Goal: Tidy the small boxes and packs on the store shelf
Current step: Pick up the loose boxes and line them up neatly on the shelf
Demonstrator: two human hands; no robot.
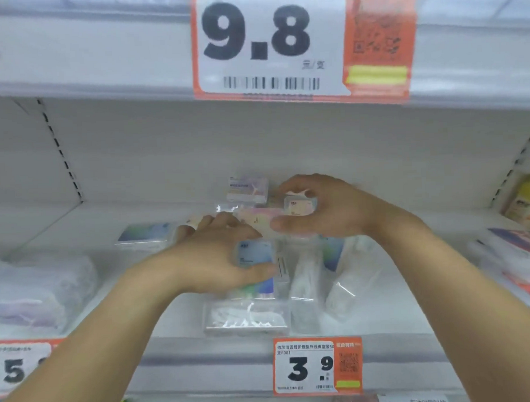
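On the white store shelf, a flat pale blue-green box lies far left; the left hand grips a small blue box; the right hand pinches a small white box further back; clear packs lie scattered in front, so tidying looks barely halfway; price tags read 9.8 and 3.9.

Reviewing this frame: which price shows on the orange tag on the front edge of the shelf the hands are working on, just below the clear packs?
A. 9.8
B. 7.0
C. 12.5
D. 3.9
D. The orange price tag on the shelf edge under the clear packs reads 3.9; the 9.8 tag hangs on the shelf above.
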